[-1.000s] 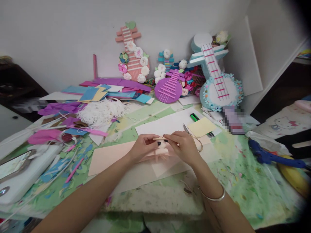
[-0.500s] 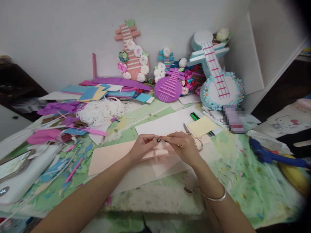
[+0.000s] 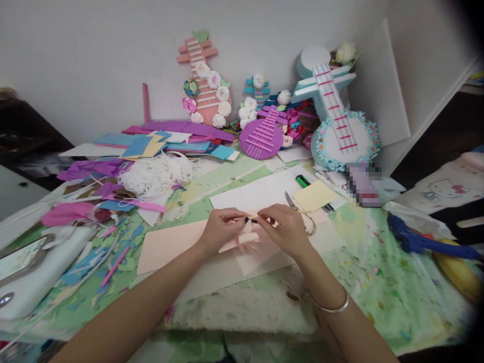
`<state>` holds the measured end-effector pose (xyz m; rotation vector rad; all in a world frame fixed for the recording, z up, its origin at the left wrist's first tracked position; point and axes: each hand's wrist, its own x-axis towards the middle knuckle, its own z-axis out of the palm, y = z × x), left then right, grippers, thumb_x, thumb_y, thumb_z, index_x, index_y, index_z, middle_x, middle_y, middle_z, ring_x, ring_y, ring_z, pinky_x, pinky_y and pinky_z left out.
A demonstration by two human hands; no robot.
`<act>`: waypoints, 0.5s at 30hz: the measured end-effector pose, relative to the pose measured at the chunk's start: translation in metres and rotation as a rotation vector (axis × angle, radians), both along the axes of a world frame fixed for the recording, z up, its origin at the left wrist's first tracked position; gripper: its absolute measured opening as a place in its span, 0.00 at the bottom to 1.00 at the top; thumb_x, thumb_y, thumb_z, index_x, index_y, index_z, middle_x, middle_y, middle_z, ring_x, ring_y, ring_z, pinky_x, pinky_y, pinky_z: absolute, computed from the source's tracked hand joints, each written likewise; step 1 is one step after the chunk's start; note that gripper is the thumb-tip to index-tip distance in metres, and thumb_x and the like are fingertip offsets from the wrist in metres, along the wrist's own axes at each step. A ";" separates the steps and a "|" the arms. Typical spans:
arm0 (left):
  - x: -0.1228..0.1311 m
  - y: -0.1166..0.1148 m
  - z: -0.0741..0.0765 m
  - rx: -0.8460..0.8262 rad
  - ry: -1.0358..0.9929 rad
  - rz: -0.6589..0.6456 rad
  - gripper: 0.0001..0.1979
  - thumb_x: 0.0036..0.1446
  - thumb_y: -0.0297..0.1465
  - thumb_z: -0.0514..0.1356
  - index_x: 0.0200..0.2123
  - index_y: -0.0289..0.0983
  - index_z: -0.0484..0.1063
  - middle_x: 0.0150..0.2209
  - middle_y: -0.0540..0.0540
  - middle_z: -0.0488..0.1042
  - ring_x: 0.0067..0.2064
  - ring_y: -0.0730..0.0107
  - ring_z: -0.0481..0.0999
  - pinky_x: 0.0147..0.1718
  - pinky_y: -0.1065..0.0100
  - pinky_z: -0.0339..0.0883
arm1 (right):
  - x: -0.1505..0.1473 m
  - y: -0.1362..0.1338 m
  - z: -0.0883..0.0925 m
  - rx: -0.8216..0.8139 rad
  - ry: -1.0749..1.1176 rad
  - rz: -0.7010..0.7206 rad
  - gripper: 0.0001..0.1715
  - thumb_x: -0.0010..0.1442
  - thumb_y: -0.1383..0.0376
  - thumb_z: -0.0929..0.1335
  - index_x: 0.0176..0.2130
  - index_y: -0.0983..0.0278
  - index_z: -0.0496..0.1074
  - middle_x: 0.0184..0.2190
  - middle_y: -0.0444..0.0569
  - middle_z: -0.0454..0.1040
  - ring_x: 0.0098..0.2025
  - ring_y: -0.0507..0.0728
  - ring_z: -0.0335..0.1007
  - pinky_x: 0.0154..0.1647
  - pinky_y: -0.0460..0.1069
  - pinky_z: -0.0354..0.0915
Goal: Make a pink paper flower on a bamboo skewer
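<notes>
My left hand [image 3: 221, 231] and my right hand [image 3: 286, 229] meet at the middle of the table, fingers pinched together on a small pale pink fringed paper strip [image 3: 249, 237] rolled between them. The fingertips touch just above the roll. A thin stick seen earlier is hidden by the fingers. Under the hands lies a pale pink paper sheet [image 3: 166, 245]. A silver bangle [image 3: 333, 306] sits on my right wrist.
Scissors [image 3: 302, 214] and a yellow note [image 3: 314, 195] lie just right of my hands, a green marker [image 3: 302, 181] beyond. Paper guitars [image 3: 336, 126] lean on the wall. White shreds [image 3: 159, 174], coloured scraps, a white device [image 3: 34, 272] left, a blue tool [image 3: 427, 245] right.
My fingers have closed in over the small roll, covering the thin stick that showed a second ago. The hands stay in the same spot.
</notes>
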<state>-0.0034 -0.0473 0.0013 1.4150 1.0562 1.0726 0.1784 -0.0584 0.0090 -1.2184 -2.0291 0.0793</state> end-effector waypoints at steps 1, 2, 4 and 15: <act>0.000 0.000 -0.001 -0.010 0.012 -0.004 0.07 0.44 0.26 0.61 0.29 0.34 0.79 0.29 0.44 0.77 0.31 0.68 0.73 0.30 0.71 0.64 | 0.000 0.000 0.001 -0.007 0.005 0.006 0.07 0.57 0.65 0.66 0.30 0.64 0.74 0.25 0.48 0.74 0.27 0.52 0.67 0.32 0.48 0.61; -0.001 -0.001 -0.002 -0.023 0.021 -0.011 0.08 0.44 0.26 0.61 0.29 0.34 0.79 0.30 0.44 0.78 0.32 0.67 0.73 0.31 0.71 0.65 | 0.000 -0.001 0.001 -0.014 0.014 0.013 0.06 0.57 0.66 0.66 0.30 0.64 0.74 0.25 0.48 0.74 0.28 0.52 0.67 0.32 0.48 0.61; -0.002 -0.001 -0.004 -0.028 0.037 -0.019 0.08 0.44 0.26 0.61 0.30 0.34 0.79 0.31 0.43 0.79 0.33 0.65 0.75 0.32 0.70 0.66 | 0.000 -0.001 0.003 -0.039 0.023 0.027 0.05 0.56 0.67 0.66 0.31 0.63 0.73 0.27 0.47 0.74 0.30 0.53 0.67 0.33 0.48 0.61; -0.003 0.000 -0.009 0.101 0.097 -0.018 0.10 0.46 0.26 0.60 0.33 0.34 0.79 0.32 0.43 0.80 0.34 0.65 0.76 0.35 0.69 0.68 | -0.003 -0.004 0.008 -0.025 0.006 0.027 0.07 0.58 0.67 0.64 0.31 0.64 0.72 0.29 0.48 0.73 0.34 0.54 0.66 0.37 0.50 0.58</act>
